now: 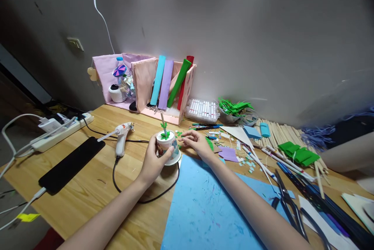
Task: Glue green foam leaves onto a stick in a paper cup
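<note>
An upturned paper cup (166,148) stands on the wooden table, wrapped from the left by my left hand (154,158). From its white top rises a thin stick (163,122) with green leaf-like paper pieces (165,135) around it. Just right of the cup is my right hand (196,141), its fingertips drawn together near small green scraps (179,134); whatever they may pinch is too small to make out. A white glue gun (121,139) rests upright to the left of the cup.
A blue sheet (201,203) lies in front. Black scissors (288,203), sticks (276,135) and markers are at right. Behind stand a pink box (144,82) and a marker case (202,110). A phone (71,164) and power strip (62,133) lie left; a black cord loops round the cup.
</note>
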`<act>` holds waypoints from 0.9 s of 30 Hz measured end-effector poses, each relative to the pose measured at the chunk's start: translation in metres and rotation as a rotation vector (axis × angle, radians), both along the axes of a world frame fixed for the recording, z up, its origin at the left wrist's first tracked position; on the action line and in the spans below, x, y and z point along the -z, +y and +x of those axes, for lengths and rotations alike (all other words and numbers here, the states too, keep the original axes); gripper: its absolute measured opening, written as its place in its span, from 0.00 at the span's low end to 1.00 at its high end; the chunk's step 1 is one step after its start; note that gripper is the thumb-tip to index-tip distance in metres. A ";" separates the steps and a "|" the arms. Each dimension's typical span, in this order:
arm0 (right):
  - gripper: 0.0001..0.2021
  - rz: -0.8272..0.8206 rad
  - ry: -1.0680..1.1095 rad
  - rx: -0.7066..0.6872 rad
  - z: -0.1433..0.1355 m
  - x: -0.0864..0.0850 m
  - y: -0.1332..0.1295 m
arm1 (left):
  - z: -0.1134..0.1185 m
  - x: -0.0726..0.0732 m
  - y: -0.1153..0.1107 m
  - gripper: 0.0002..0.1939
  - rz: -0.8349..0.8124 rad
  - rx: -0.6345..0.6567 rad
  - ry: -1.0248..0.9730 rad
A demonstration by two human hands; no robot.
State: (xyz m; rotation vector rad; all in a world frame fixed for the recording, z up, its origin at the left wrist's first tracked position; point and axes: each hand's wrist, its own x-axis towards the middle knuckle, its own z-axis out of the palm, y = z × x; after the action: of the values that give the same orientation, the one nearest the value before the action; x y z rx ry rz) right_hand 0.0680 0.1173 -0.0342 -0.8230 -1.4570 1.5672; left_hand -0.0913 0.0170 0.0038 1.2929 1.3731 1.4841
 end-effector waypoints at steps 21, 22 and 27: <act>0.03 0.276 -0.306 -0.002 0.006 -0.009 0.003 | -0.005 0.001 0.006 0.20 0.006 -0.082 0.021; 0.04 0.288 -0.318 0.003 0.005 -0.009 0.002 | -0.005 0.001 0.007 0.21 0.009 -0.086 0.015; 0.05 0.340 -0.370 0.025 0.006 -0.015 -0.002 | -0.006 0.003 0.008 0.21 0.005 -0.082 0.014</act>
State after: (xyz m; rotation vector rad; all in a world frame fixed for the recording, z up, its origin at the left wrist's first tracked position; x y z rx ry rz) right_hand 0.0736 0.1150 -0.0196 -0.9528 -1.9039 1.1386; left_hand -0.0971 0.0247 0.0008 1.2652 1.4476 1.5375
